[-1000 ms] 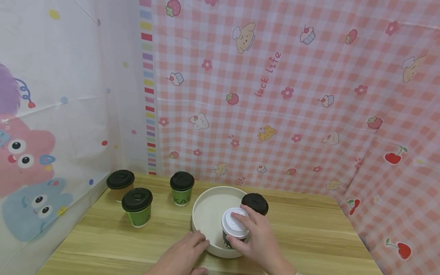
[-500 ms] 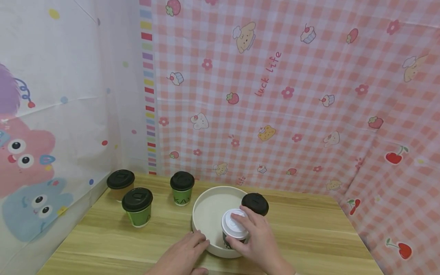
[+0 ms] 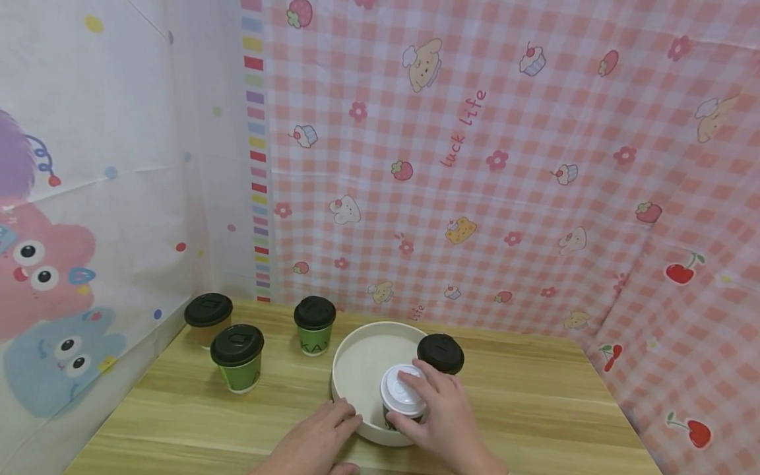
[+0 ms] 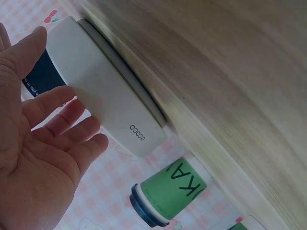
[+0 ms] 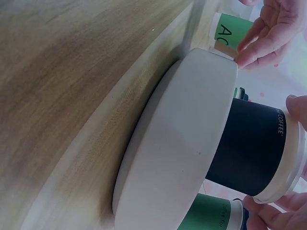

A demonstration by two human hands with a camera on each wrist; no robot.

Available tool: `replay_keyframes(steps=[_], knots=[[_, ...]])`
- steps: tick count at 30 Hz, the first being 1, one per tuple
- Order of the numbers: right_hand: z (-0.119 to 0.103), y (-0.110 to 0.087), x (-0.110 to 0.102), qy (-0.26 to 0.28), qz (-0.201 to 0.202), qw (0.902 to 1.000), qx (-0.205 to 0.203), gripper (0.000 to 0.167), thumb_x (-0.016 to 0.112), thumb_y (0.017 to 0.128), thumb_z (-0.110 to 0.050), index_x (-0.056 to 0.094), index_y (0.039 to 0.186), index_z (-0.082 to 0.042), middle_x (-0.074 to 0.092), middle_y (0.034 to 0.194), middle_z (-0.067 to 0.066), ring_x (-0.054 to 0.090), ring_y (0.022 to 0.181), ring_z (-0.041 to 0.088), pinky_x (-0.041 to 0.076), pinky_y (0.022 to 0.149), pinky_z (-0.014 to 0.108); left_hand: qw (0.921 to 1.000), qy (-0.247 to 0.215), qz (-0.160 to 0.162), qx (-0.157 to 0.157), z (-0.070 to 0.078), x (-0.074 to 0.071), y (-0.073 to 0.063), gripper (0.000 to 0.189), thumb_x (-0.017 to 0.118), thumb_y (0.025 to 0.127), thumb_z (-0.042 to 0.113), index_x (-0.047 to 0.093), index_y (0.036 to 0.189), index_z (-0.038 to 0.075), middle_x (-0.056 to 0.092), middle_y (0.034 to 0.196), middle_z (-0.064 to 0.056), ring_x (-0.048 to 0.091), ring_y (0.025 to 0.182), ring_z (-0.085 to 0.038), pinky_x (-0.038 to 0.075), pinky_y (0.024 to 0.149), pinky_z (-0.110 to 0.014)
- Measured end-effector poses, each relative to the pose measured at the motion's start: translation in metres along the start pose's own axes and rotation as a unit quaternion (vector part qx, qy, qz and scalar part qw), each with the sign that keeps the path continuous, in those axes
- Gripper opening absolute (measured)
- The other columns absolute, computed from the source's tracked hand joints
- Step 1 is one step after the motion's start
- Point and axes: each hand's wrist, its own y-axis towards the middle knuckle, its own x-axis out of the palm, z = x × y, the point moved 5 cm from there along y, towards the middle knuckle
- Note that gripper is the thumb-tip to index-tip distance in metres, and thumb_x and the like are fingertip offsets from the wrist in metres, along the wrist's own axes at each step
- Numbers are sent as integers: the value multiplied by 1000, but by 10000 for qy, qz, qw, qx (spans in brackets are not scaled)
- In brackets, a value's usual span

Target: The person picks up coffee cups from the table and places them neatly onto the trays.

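My right hand (image 3: 445, 412) grips a takeaway coffee cup (image 5: 249, 148) by its white lid (image 3: 402, 389), thumb on one side and fingers on the other. The cup has a dark sleeve and is upright, over the near right part of a round cream tray (image 3: 361, 369). In the right wrist view the tray's wall hides the cup's base. My left hand (image 3: 317, 435) touches the tray's near left rim with relaxed fingers, and its open palm shows in the left wrist view. Just beyond the right hand is a black-lidded cup (image 3: 441, 351), its lower part hidden.
Left of the tray stands a green cup (image 3: 313, 338) with a black lid. Farther left are another green cup (image 3: 240, 373) and a brownish cup (image 3: 208, 323) partly behind it, both black-lidded. Patterned cloths (image 3: 475, 198) hang behind and beside the wooden table (image 3: 534, 396).
The white-lidded cup and my right hand have shifted slightly down and to the left in the head view. My left hand and the tray stay in place.
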Motion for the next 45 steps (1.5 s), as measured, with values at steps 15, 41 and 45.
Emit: replay_keyframes(steps=[15,41,45], knots=[[-1,-2,1,41,-128,9998,175,62,95,77,-47,74,127,-17,70,136,16,75,111,33,65,83,43,10000,56,-7,-37,1,1,0,65,81,91,53,68,139,11,61,133,0,62,124,-17,53,115,-44],[1,-4,4,274,-896,9909,965,61,90,84,-48,70,135,-20,65,145,13,73,118,32,64,85,43,9997,-137,-147,-104,-1,0,1,65,81,91,55,68,139,13,60,133,1,62,121,-15,53,115,-45],[0,-4,3,269,-889,9911,954,61,91,83,-46,70,135,-19,66,144,14,72,119,33,64,86,44,9998,-143,-122,-89,-1,0,1,64,81,91,55,68,139,13,60,133,1,62,119,-15,56,110,-41]])
